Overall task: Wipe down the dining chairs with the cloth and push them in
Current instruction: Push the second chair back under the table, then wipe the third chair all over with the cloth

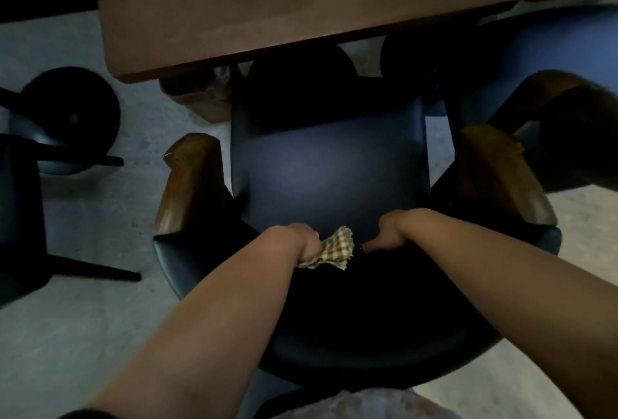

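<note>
The armchair [329, 164] looks heavy and stiff; its backrest top is the grip. There, the left hand [302, 239] clutches the limp checked cloth [336, 248]; the right hand [389, 233] curls over the rim.

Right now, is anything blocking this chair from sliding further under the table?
Nothing visible does. The chair faces the table squarely, its seat front already under the edge; the table leg stands left of the seat.
</note>
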